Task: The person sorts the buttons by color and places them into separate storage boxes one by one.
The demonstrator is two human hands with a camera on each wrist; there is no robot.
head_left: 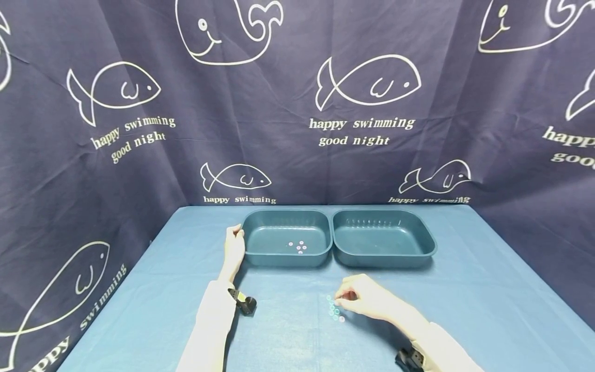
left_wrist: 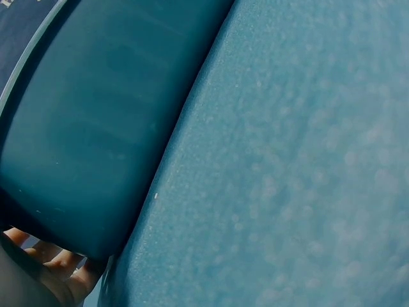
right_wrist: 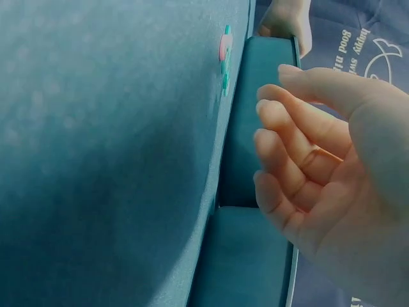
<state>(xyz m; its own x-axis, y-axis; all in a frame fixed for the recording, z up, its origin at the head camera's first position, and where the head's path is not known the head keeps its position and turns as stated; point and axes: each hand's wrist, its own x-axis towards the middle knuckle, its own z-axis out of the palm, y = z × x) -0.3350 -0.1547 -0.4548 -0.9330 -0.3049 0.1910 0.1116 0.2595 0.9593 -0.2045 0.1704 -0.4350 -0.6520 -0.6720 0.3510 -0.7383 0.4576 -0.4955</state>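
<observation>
The left hand (head_left: 234, 246) gripped the smooth, round-cornered left tray (head_left: 284, 260) at its left edge. Tiny round pieces (head_left: 341, 319) lay off its front right corner, beside the right hand (head_left: 367, 297), whose grip I could not determine.

Left teal tray (head_left: 281, 260) upright, left hand (head_left: 234, 248) holding its left end; several small pink pieces (head_left: 299, 248) inside. Nearer, small green rings (head_left: 337, 311) clustered beside one loose pink piece (head_left: 342, 319), by right hand's (head_left: 367, 298) fingertips.
</observation>
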